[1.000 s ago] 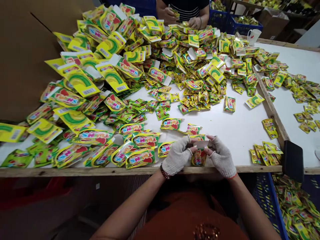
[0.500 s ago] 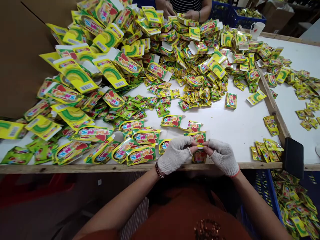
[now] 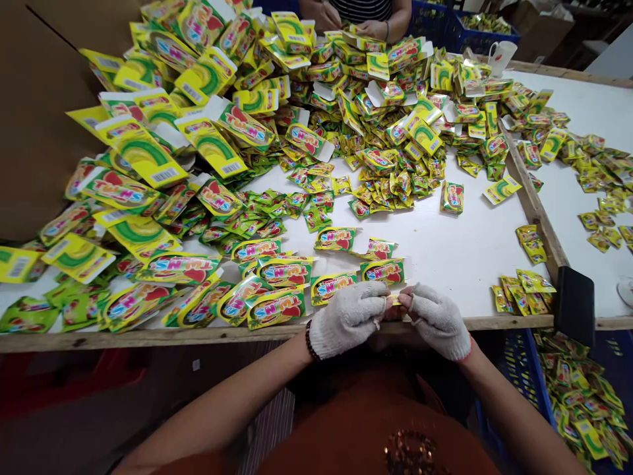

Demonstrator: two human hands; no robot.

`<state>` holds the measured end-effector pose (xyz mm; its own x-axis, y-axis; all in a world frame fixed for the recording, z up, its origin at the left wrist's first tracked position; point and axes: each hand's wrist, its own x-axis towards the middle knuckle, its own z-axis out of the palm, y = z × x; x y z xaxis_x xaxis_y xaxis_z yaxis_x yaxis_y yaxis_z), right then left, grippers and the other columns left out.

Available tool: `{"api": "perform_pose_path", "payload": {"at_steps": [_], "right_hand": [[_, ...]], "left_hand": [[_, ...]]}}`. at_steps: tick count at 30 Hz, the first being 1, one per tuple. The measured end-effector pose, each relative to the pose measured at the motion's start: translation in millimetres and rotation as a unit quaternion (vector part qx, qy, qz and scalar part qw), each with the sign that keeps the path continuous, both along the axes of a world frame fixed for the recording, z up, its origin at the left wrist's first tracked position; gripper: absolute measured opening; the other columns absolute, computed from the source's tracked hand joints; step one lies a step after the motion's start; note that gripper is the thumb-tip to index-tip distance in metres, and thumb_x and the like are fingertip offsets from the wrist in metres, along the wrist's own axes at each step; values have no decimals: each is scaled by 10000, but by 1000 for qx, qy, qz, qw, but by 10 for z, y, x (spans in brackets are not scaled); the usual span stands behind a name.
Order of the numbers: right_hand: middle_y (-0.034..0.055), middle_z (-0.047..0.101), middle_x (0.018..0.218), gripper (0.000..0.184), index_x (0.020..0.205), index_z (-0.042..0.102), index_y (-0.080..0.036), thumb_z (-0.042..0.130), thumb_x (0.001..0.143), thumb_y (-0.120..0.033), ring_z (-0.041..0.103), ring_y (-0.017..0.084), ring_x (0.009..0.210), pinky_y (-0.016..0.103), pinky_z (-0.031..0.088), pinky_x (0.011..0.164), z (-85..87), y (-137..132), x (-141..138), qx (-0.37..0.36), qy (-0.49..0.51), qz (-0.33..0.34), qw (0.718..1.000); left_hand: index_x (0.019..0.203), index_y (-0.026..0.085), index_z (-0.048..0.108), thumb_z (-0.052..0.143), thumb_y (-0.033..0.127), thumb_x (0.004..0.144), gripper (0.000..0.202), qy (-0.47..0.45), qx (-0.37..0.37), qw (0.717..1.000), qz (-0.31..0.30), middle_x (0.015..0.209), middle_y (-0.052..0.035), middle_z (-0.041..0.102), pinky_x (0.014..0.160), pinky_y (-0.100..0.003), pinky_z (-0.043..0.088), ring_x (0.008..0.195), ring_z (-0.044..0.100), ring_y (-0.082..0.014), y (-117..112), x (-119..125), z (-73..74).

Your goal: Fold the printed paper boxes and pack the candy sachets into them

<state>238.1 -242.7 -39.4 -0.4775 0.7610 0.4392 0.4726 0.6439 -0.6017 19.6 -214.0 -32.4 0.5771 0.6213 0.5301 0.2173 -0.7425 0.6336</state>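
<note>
My left hand (image 3: pixel 349 316) and my right hand (image 3: pixel 438 320), both in white knit gloves with bare fingertips, meet at the table's front edge. Together they pinch a small yellow carton (image 3: pixel 394 301), which shows only as a sliver between the fingers. Just beyond my hands lie filled yellow-green cartons printed "TUMS" (image 3: pixel 383 270), in a row running to the left (image 3: pixel 277 307). Small green-yellow sachets (image 3: pixel 316 214) lie scattered past them on the white table (image 3: pixel 455 251).
A big heap of flat and folded cartons (image 3: pixel 212 138) covers the table's left and far side. Another person's hands (image 3: pixel 368 28) work at the far edge by a white cup (image 3: pixel 499 54). Sachets (image 3: pixel 524 290) lie at right; a black object (image 3: pixel 573 305) and blue crates (image 3: pixel 568 396) stand beyond.
My hands have dropped lower toward the table edge and closed over the carton, which showed its red and yellow face before and is now almost hidden.
</note>
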Motion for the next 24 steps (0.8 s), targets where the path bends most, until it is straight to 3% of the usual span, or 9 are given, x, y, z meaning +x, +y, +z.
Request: {"api": "perform_pose_path", "payload": {"at_steps": [2,6,10,13,16,19,21,24], "right_hand": [[52,659,919,377,1165,656,-273,504,885,-71,648,176,805,285,544,678,52,1,-3,-45,41,-43,997],[32,642,868,188,1002,695,-241,536,917,-186,629,181,800,291,517,687,259,13,329,-80,38,-227,970],[72,634,936,176,944,717,-197,603,898,-323,605,244,934,393,478,837,519,11,768,9,-61,-339,939],[96,637,1025,187,994,702,-191,610,893,-320,590,267,1016,449,446,928,540,-34,784,35,-47,-357,932],[80,651,1001,135,991,664,-209,610,885,-273,610,244,996,440,471,925,344,-92,493,-26,10,-328,944],[88,646,1087,202,1063,570,-225,609,870,-268,640,211,949,390,531,850,79,-78,83,-162,157,-308,924],[66,659,1021,208,1004,521,-236,637,834,-269,663,197,889,357,558,796,-52,-23,-134,-224,266,-272,897],[24,671,878,174,938,512,-244,642,827,-273,681,189,841,329,567,767,-139,34,-280,-259,322,-238,879]], "left_hand": [[940,173,649,535,204,929,119,11,-17,999,25,872,-60,659,719,-242,499,810,623,-146,63,1,65],[1011,129,641,584,231,888,170,144,-19,980,137,1068,-125,665,886,-364,498,1007,609,-237,268,117,146],[1270,123,546,686,234,776,525,307,-18,940,145,1152,-150,643,914,-478,462,1091,566,-331,453,374,154],[1231,113,565,677,228,764,493,362,-40,920,145,1080,-170,650,836,-487,470,1018,589,-354,511,499,164],[1028,134,621,618,250,826,233,286,-121,940,145,993,-134,663,829,-434,484,964,609,-302,453,479,173],[1020,168,604,547,251,884,169,97,-245,954,140,1006,-79,673,852,-379,504,944,626,-232,298,380,119],[1134,185,566,544,275,893,258,-27,-324,937,129,1094,-71,672,887,-374,519,994,640,-217,178,325,32],[1241,190,485,595,299,870,402,-154,-399,894,134,1195,-89,655,922,-371,537,1064,652,-217,19,287,-122]]}}
